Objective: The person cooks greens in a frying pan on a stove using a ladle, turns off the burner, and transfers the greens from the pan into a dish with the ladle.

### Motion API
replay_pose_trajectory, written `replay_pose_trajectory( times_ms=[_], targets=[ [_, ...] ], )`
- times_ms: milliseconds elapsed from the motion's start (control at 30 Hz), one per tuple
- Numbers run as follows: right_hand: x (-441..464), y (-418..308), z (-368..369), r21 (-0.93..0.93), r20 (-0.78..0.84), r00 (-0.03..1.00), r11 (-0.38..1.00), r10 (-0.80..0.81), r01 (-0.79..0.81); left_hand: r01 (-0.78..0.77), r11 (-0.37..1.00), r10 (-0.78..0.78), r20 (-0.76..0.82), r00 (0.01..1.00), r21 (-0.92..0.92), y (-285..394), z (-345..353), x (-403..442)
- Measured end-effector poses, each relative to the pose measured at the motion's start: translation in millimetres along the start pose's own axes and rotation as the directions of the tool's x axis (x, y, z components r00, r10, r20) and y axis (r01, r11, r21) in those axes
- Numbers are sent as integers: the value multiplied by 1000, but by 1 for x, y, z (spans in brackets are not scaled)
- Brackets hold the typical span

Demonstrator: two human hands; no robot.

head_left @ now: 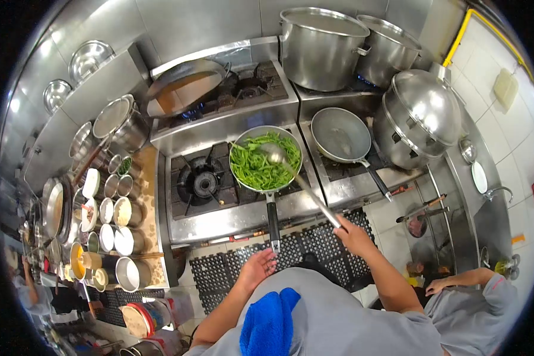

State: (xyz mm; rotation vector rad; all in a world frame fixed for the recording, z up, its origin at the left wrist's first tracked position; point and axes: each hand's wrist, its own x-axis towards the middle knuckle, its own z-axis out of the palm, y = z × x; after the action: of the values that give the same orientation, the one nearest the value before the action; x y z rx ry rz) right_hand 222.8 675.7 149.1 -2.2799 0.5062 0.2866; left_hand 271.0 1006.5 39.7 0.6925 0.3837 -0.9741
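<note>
Pan (262, 130) of green vegetables (252, 170) is sitting on the stove (210, 223), near the middle of my remote view and ahead of both hands. Its black handle (272, 219) is pointing back toward the wearer's body, the long axis running almost straight down the view and leaning slightly right at the near end.

I am seeing the left hand (257, 270) as the nearer one to that handle. It is hovering just below and to the left of the free end, palm showing, fingers parted and lightly curled, gripping nothing. Through this curved wide lens I am not able to tell whether the fingertips are touching the handle.

The right hand (354, 235) is standing farther off, to the right of the handle, its fingers wrapping the end of a long metal ladle (308, 189). The ladle is slanting up and left from that hand, crossing the pan's rim, with its bowl resting among the vegetables.

A burner (204, 184) is lying just left of the pan. To the right, a second pan (338, 133) is sitting, its handle slanting down and right.
</note>
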Motion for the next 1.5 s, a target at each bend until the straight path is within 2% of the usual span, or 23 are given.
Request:
replay_pose_trajectory(
  times_ms=[100,133,200,233,333,400,467,500,533,600,667,733,833,900,1033,1133,1200,1267,1333,1433,1500],
  targets=[
    [15,-5,6,-34,-69,997,999,33,-36,-20,1000,20,10,1000,8,-2,6,-4],
    [22,-4,15,-33,-59,998,999,37,-39,-35,999,35,19,999,-10,-1,10,-6],
    [36,0,37,-154,3,1000,988,-20,21,-42,997,44,38,998,-63,-2,7,-5],
    [43,3,44,-145,17,995,984,-98,100,-40,996,45,62,997,-76,-3,9,-4],
    [31,-5,16,-105,119,992,993,-47,59,-35,998,40,86,996,-60,-2,11,-3],
    [29,19,8,-102,111,993,993,-45,56,-26,999,31,119,992,-38,-2,11,-2],
    [27,31,4,-31,62,993,994,-98,100,-24,999,27,82,996,-42,-4,11,-4],
    [33,17,12,-132,58,998,991,6,2,-20,998,24,70,997,-63,-5,11,-4],
    [39,8,21,-136,68,998,991,10,0,-17,996,22,58,998,-85,-6,12,-4],
    [54,-3,37,19,45,991,992,-123,122,-34,997,38,42,998,-71,-7,11,-3],
    [47,-30,15,6,120,992,999,-46,46,-29,999,32,61,998,-35,-4,10,-3],
    [25,-31,0,-11,120,988,995,-95,97,-38,998,41,67,997,-45,-2,11,-3],
    [-12,-30,-30,35,214,975,998,-58,52,-35,998,38,56,998,-52,-6,9,-2],
    [-27,-36,-46,198,354,922,951,155,-236,-42,997,46,60,997,-65,-8,9,-2],
    [-3,-6,-25,235,281,955,958,98,-167,-59,997,63,60,996,-56,-10,11,-5],
    [-10,-12,-25,319,284,950,921,131,-222,-85,996,87,50,995,-39,-9,12,-7],
    [-17,-4,-21,340,279,957,924,77,-173,-90,994,90,-5,996,68,-5,10,-6],
    [-27,-10,-21,384,259,960,900,109,-206,-109,993,111,-34,993,52,-6,5,-5],
    [-29,-25,-17,389,296,949,894,106,-222,-104,993,108,-70,992,56,-5,0,-4],
    [-23,-29,-5,472,451,889,823,81,-315,-68,996,72,-60,996,63,-3,4,1],
    [-15,-9,0,406,426,898,865,107,-295,-35,998,36,-25,999,47,-5,10,5]
  ],
)
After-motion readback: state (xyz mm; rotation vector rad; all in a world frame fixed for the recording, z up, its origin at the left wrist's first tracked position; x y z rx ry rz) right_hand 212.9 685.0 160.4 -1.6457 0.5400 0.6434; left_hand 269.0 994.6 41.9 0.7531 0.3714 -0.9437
